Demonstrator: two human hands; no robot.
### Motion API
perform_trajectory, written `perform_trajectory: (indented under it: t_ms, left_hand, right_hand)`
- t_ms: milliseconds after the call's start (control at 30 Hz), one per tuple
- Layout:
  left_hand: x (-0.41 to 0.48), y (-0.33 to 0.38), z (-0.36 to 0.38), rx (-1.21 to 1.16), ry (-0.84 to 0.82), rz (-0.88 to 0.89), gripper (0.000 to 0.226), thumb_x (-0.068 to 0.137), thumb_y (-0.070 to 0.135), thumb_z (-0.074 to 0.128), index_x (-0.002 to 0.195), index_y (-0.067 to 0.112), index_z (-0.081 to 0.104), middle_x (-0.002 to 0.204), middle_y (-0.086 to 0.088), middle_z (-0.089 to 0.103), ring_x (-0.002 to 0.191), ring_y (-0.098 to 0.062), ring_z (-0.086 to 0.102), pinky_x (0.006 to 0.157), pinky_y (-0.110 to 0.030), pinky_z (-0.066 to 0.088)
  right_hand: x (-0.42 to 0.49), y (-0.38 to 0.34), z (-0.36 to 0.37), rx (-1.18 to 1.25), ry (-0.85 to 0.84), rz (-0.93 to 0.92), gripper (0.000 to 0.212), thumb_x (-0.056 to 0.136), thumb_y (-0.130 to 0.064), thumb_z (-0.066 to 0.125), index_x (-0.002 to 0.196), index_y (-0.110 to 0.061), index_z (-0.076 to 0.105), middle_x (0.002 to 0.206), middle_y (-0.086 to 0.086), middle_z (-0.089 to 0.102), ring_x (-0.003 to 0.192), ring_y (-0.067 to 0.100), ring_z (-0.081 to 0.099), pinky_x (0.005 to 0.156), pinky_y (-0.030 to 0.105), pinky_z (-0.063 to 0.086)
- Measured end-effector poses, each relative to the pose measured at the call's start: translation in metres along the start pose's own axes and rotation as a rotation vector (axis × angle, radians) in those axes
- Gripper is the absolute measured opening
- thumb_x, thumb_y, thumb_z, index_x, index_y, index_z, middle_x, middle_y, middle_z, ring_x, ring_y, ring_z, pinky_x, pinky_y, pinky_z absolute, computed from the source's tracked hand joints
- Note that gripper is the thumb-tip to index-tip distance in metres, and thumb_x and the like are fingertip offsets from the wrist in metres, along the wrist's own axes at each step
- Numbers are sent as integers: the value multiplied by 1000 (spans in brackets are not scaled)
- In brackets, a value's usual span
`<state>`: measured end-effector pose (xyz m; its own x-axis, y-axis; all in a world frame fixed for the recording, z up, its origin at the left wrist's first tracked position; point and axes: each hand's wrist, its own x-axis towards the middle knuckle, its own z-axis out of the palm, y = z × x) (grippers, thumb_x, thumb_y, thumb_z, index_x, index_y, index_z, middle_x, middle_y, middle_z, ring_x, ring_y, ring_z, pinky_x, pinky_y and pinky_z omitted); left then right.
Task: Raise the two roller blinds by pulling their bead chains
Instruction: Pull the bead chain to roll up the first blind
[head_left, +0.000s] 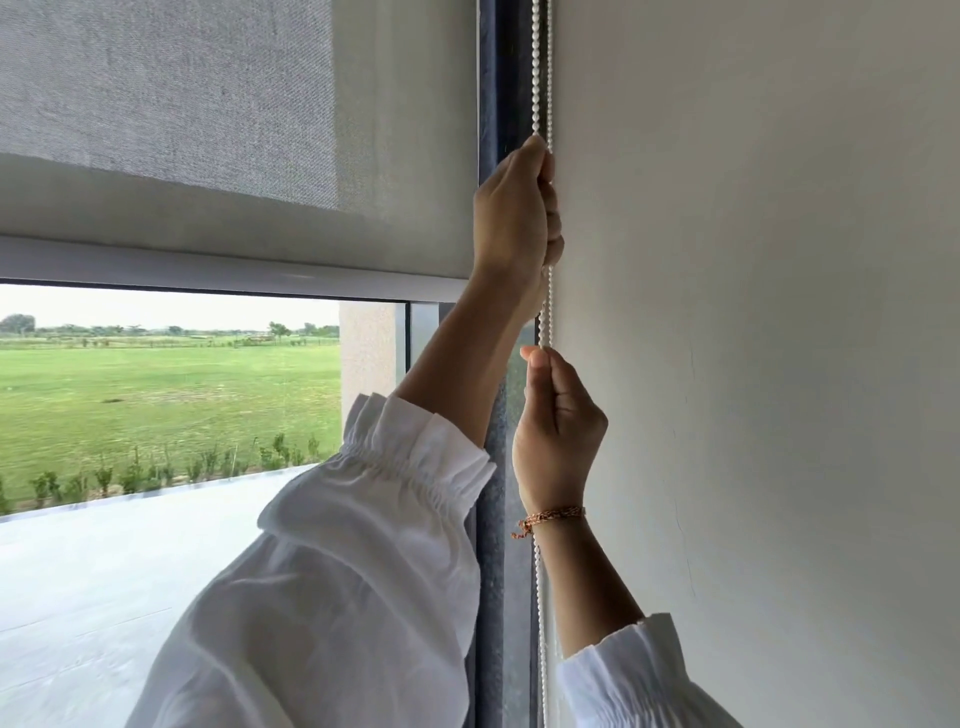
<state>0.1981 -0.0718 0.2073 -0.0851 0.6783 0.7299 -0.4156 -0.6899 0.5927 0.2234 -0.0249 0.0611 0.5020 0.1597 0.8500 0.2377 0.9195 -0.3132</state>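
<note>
A grey roller blind (234, 156) covers the upper part of the window, its white bottom bar (208, 265) about a third of the way down the view. A white bead chain (540, 67) hangs along the dark window frame next to the wall. My left hand (514, 213) is raised and closed around the chain at the level of the blind's lower edge. Just below it, my right hand (558, 431) pinches the same chain between thumb and fingers; a woven bracelet sits on that wrist. Only one blind shows clearly.
A plain white wall (753, 364) fills the right half. The dark window frame (491, 597) runs vertically beside the chain. Through the glass lie a pale terrace (104, 571), a low hedge and a green field. White sleeves cover both forearms.
</note>
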Motion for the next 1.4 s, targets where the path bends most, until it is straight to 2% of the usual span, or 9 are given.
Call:
perform_trajectory:
  t_ms: [233,500,700,933,1033,1133,1233,1300,1400]
  left_hand:
    - [-8,-15,-11,-60,-18,84,38,96,22,39,58,21,35,37,12,27,32,-3,16,32,-13,14]
    - [-4,-21,-19,-49,-5,113,39,97,22,38,58,20,37,38,11,28,33,-4,17,32,-13,15]
    - [-2,-23,-20,-22,-12,120,39,98,23,37,59,20,36,36,12,28,32,-2,16,31,-11,15]
    - [1,-23,-21,-11,-2,111,39,98,24,35,60,20,37,33,11,29,31,-1,17,30,-12,17]
    - [4,-24,-20,17,6,104,39,99,25,34,61,19,40,33,11,30,30,-1,19,30,-12,17]
    - [5,-23,-18,65,18,89,37,99,24,33,64,19,45,36,12,30,32,-1,20,31,-13,18]
    - [5,-27,-20,248,11,119,27,98,25,34,77,19,49,53,8,37,43,-7,31,40,-20,27]
    - [0,-32,-23,516,7,166,18,95,34,38,98,21,51,79,1,55,72,-16,54,64,-33,45]
    - [-11,-36,-34,702,12,159,37,93,34,45,127,19,42,117,-4,57,109,-19,54,89,-34,42]
  right_hand:
    - [-9,6,-3,-18,-27,-1,32,89,-22,45,90,-3,70,84,7,73,76,5,61,66,3,43]
    - [-12,14,2,-38,-60,15,32,89,-23,45,90,-5,71,72,16,73,57,-17,47,58,0,34]
    - [-11,17,3,-39,-58,18,33,89,-26,44,94,-6,70,76,16,73,63,-2,48,62,2,37]
    - [-12,16,3,15,-80,63,34,89,-30,44,97,-9,70,79,15,73,56,-14,47,60,3,37]
    - [-10,15,4,38,-91,109,34,89,-32,44,97,-11,70,67,2,68,54,-9,49,58,5,36]
    - [-8,15,5,59,-110,186,37,88,-38,44,97,-13,70,68,-12,56,58,-1,51,60,20,44]
    - [-3,10,5,65,-102,254,35,87,-36,49,99,-10,69,72,0,65,57,2,57,60,22,50]
    - [0,6,5,42,-113,272,34,87,-32,49,103,-9,67,87,9,72,69,1,64,67,18,52]
    - [-1,-2,8,-33,-111,274,32,88,-26,51,112,-9,63,111,9,69,98,14,65,86,19,50]
